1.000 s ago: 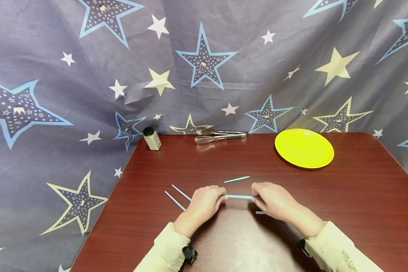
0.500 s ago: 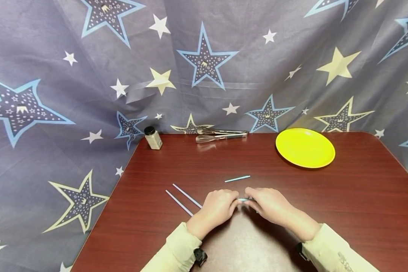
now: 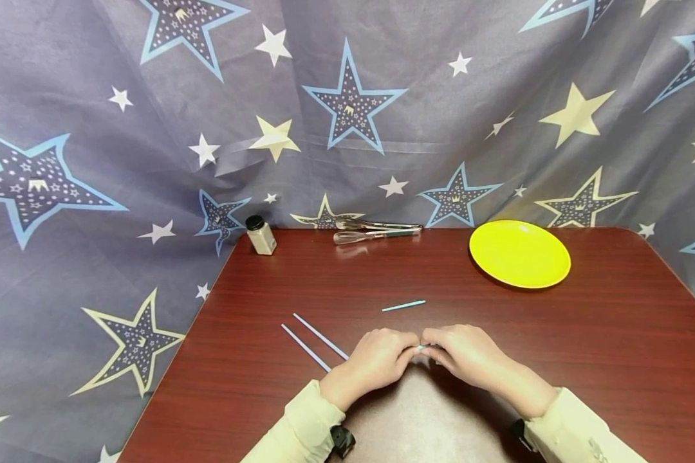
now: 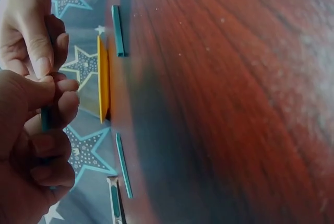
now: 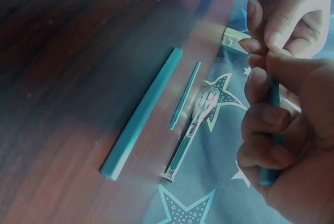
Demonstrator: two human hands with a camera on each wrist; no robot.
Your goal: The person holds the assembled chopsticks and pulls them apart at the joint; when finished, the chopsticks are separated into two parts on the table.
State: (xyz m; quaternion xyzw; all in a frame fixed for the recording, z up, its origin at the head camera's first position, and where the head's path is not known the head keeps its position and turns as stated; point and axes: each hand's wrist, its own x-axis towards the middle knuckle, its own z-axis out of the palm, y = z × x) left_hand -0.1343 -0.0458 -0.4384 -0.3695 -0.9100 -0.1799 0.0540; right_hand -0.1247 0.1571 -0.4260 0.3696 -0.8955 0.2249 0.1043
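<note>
My left hand point(image 3: 379, 357) and right hand point(image 3: 469, 354) meet at the fingertips above the middle of the table. Both hold a teal stick point(image 5: 273, 98) that looks like a chopstick, lengthwise in curled fingers, thumbs pinching where the hands meet. Fingers hide most of it; I cannot tell whether it is one piece or two. A short thin teal stick point(image 3: 403, 305) with a narrower end lies just beyond the hands. Below the right hand, a thicker teal stick point(image 5: 143, 112) rests on the table. Two long pale blue sticks point(image 3: 305, 347) lie left of my left hand.
On the reddish-brown table point(image 3: 237, 399), a yellow plate point(image 3: 520, 254) stands at the back right. Metal tongs point(image 3: 376, 231) lie along the back edge. A black-capped jar point(image 3: 260, 236) stands at the back left corner. A star-patterned cloth point(image 3: 417, 58) hangs behind.
My hands have come together, the left moving rightward, until the stretch of stick between them is nearly covered. The sticks on the table have stayed put.
</note>
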